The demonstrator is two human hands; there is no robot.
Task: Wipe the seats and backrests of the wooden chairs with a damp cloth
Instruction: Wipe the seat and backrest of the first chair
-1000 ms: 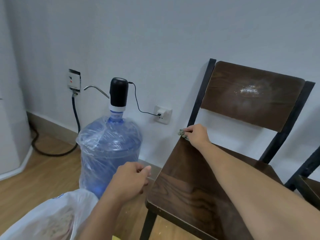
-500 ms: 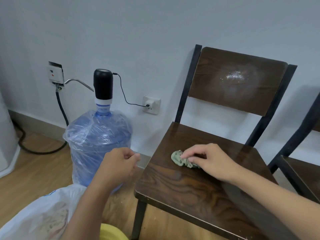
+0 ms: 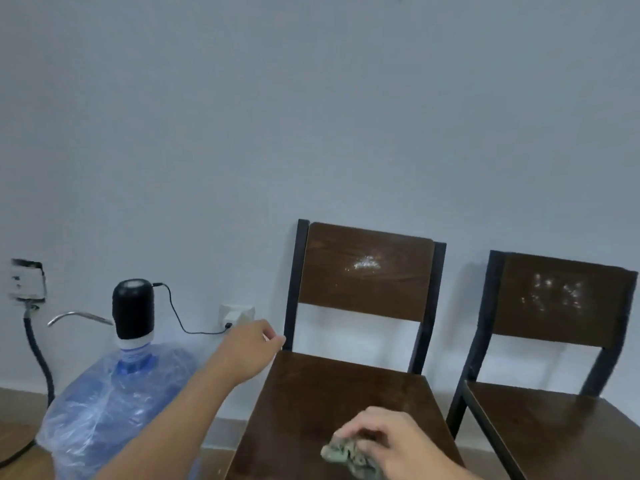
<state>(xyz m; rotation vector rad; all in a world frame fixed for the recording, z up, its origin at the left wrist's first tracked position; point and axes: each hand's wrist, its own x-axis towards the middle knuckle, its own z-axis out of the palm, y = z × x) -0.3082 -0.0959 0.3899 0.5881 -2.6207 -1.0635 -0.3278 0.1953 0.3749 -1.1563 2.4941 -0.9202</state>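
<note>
A dark wooden chair [image 3: 332, 396] with a black metal frame stands against the wall. Its backrest [image 3: 363, 271] carries a patch of white dust. My right hand [image 3: 388, 441] presses a crumpled grey-green cloth [image 3: 343, 453] onto the front of the seat. My left hand [image 3: 247, 348] hovers loosely curled by the seat's back left corner, close to the frame post, holding nothing. A second matching chair [image 3: 561, 420] stands to the right, and its backrest [image 3: 557, 296] shows scattered white specks.
A large blue water bottle [image 3: 114, 407] wrapped in plastic stands on the floor to the left, topped by a black pump [image 3: 133, 308] with a metal spout. Its cable runs to a wall socket [image 3: 237, 315]. Another outlet [image 3: 26, 280] with a thick black cord sits at far left.
My right hand has dragged the cloth from the seat's back left corner to its front. My left hand rose toward the frame post. The view lifted, bringing the second chair's backrest into sight.
</note>
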